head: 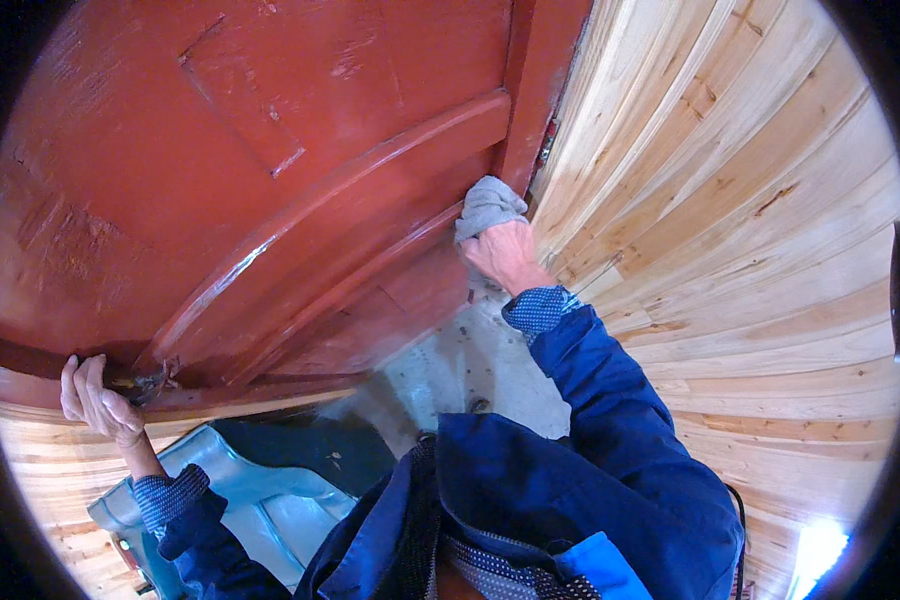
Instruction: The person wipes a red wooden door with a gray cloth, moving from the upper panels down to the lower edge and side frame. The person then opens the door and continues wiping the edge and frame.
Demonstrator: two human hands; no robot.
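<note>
A red-painted wooden door (285,187) with raised curved-looking mouldings and worn, scraped patches fills the upper left. My right hand (504,251) grips a bunched grey cloth (489,204), which presses against the door's right side at the end of a lower rail. Over on the left, my left hand (103,401) rests its slightly spread fingers at the door's left edge and holds no loose object. Beside that hand sits a metal door handle or latch (150,381), partly in shadow.
Pale knotty wood planks (750,247) line the wall at right and continue at lower left (37,457). A glossy teal moulded object (270,495) stands below my left arm. Grey, stained floor (487,360) shows under the door. Bright light (821,551) glares at lower right.
</note>
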